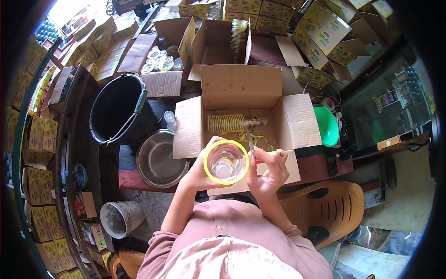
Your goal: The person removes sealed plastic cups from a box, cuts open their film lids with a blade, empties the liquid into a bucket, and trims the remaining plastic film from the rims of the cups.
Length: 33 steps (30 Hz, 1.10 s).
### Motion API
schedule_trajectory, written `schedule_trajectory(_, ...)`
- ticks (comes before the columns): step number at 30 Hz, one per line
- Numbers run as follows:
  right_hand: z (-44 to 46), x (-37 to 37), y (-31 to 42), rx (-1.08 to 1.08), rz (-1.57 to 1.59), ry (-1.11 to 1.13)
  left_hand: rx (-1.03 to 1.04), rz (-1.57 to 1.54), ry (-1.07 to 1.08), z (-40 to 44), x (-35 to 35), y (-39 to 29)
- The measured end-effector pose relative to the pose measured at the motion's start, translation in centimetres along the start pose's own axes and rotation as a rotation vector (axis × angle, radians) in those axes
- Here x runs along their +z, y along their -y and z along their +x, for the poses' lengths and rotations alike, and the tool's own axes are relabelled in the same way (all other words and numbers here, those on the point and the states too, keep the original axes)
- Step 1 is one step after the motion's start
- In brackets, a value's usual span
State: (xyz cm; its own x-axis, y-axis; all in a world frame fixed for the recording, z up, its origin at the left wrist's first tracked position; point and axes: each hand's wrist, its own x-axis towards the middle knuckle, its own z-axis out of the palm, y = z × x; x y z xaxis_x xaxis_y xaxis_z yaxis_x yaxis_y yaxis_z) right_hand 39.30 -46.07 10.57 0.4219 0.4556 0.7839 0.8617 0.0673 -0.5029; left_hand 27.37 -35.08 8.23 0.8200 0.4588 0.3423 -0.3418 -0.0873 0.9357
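My left hand (200, 173) is wrapped round a clear plastic cup (225, 180) with a bright yellow rim, its open mouth facing up at me. Pinched in my right hand (267, 174) is a thin grey blade-like tool (250, 138), upright close to the cup's right side; its exact kind is not clear. Just beyond my hands stands an open cardboard box (241, 86). Inside it lies a sideways stack of yellow-rimmed cups (226, 123), with thin yellow strips (261, 141) on the box floor. Part of the box is hidden behind the cup and my hands.
Left of the box are a steel bowl (145, 160), a black bucket (95, 118) and a small clear bottle (169, 120). A green bowl (326, 126) is at the right. Behind, another box (197, 42) holds stacked cups. A brown plastic chair (350, 200) stands by my right side.
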Motion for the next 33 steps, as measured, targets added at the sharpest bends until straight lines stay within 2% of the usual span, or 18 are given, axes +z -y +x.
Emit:
schedule_trajectory(2,0.0,-0.2,-0.1,0.025,0.012,-0.001,0.003,-0.013,-0.012,0.0,0.0,0.3)
schedule_trajectory(9,-0.9,-0.7,-0.6,0.334,0.150,0.008,-0.006,-0.029,-0.070,-0.1,-0.2,0.6)
schedule_trajectory(12,-1.2,-0.3,0.0,0.129,0.166,0.038,0.017,-0.058,-0.095,0.3,0.2,0.7)
schedule_trajectory(16,-1.5,0.0,0.1,0.057,0.121,0.054,-0.017,-0.077,-0.099,0.3,0.1,0.6)
schedule_trajectory(22,-0.6,0.1,0.2,0.014,0.070,0.051,0.030,0.005,-0.036,0.4,-0.1,1.2)
schedule_trajectory(28,-1.0,0.2,-0.2,0.080,0.138,0.060,-0.017,-0.077,-0.076,0.6,0.0,0.7)
schedule_trajectory(33,-0.7,0.1,-0.5,0.068,0.103,0.052,0.002,-0.026,0.001,1.0,0.0,1.1)
